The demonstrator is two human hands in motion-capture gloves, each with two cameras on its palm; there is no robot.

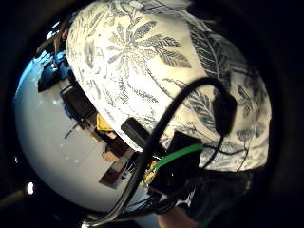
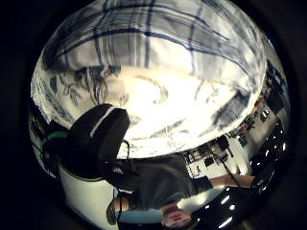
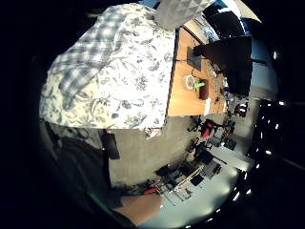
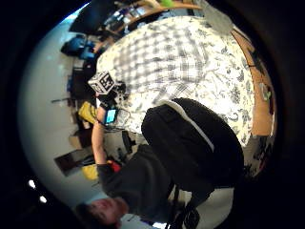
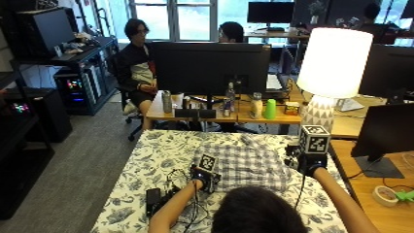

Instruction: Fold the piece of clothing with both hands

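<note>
A table (image 5: 139,177) covered in a white cloth with blue flowers stands in an office, with a desk (image 5: 194,112) of bottles and a monitor (image 5: 210,68) behind it and a white lamp (image 5: 335,58) to the right. A checked shirt (image 5: 249,162) lies flat mid-table. The left hand (image 5: 202,180) and right hand (image 5: 309,162) are at its side edges; whether their fingers pinch it cannot be told.

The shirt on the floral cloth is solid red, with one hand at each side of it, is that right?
Not quite. The shirt is blue and white plaid, not solid red, as the outside view shows. The rest holds: it lies on the floral cloth, with the left hand at one side and the right hand at the other.
</note>
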